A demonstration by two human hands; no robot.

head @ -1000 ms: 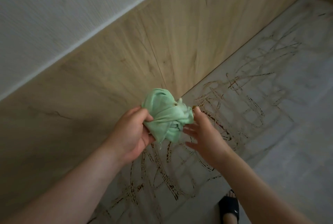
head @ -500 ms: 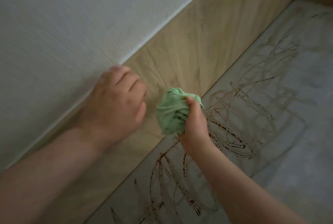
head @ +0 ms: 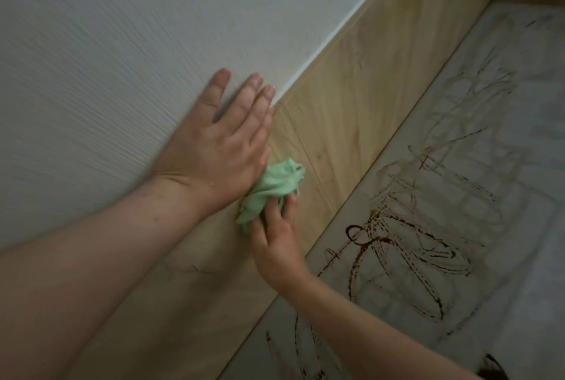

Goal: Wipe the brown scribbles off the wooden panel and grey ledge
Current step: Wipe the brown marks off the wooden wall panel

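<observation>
Left hand lies flat on the white wall, fingers straight, holding nothing; it looks like a brace for leaning in. Just right of it the green cloth is bunched against the wooden panel, with the right hand curled round its lower end, pressing. Panel marks are too faint to judge in this light. Brown scribbles on the grey ledge are unwiped, heaviest near the right wrist.

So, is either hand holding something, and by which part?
The right hand grips the cloth at its lower end; the left hand lies flat on the wall, holding nothing.
</observation>
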